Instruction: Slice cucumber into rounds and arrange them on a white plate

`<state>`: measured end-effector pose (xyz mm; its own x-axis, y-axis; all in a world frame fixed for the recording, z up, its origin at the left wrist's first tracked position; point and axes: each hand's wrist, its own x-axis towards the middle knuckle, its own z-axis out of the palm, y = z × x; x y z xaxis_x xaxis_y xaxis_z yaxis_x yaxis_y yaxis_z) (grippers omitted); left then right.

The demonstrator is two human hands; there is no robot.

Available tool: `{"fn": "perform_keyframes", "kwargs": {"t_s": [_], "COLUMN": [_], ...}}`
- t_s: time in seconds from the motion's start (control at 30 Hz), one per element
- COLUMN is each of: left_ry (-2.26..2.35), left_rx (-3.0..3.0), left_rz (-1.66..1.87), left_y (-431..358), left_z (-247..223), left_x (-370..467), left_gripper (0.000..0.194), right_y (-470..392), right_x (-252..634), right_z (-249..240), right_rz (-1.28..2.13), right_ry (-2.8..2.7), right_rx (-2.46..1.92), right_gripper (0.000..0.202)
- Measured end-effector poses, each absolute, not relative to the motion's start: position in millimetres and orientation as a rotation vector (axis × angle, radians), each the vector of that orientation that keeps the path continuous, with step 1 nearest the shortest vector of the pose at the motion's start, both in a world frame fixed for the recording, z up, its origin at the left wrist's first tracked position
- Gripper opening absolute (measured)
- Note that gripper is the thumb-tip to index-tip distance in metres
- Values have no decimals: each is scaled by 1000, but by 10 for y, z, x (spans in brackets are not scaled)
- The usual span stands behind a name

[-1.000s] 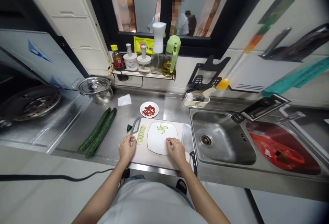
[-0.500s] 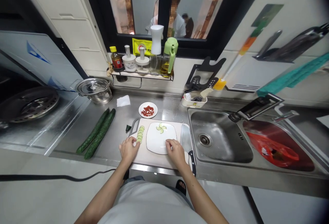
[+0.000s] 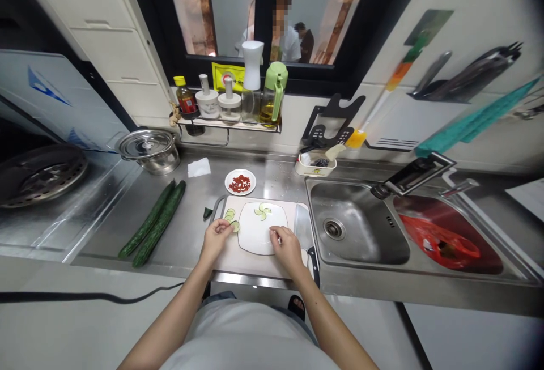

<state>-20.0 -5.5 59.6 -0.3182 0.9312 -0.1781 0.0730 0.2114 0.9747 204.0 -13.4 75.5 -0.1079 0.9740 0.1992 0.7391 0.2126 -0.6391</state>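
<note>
A white square plate (image 3: pixel 255 239) lies on the cutting board (image 3: pixel 238 264), with several thin cucumber slices (image 3: pixel 262 211) fanned out near its far edge. My left hand (image 3: pixel 216 238) pinches a cucumber slice (image 3: pixel 235 226) beside the plate's left edge. Just beyond it, more cucumber slices (image 3: pixel 229 214) overlap in a row on the board. My right hand (image 3: pixel 285 244) is over the plate's right edge, fingers drawn together; whatever they may hold is too small to make out. A knife (image 3: pixel 302 222) rests on the right side of the board.
Two whole cucumbers (image 3: pixel 158 220) lie at the left. Behind the board stands a small dish (image 3: pixel 240 182) of red pieces. A lidded pot (image 3: pixel 149 152) is at the back left, below a condiment rack (image 3: pixel 233 124). The sink (image 3: pixel 361 228) is at the right.
My left hand has lifted a slice from the near end of the row and moved it toward the plate. My right hand remains at the plate's right edge. The camera view has shifted slightly.
</note>
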Motion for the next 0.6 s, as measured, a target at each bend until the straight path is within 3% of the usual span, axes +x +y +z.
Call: {"fn": "perform_keyframes", "kwargs": {"t_s": [0.37,0.6], "left_ry": [1350,1312], "left_rx": [1312,1338], "left_rz": [1145,1174], "left_y": [-1,16], "left_z": [1238,1342], "left_x": [82,159], "left_gripper": [24,23], "right_y": [70,92], "right_x": [1813,1773], "right_z": [1388,1454], "right_rz": [585,678], "right_ry": [-2010,-2042], "right_rx": [-1263,-1202], "right_gripper": [23,20]}}
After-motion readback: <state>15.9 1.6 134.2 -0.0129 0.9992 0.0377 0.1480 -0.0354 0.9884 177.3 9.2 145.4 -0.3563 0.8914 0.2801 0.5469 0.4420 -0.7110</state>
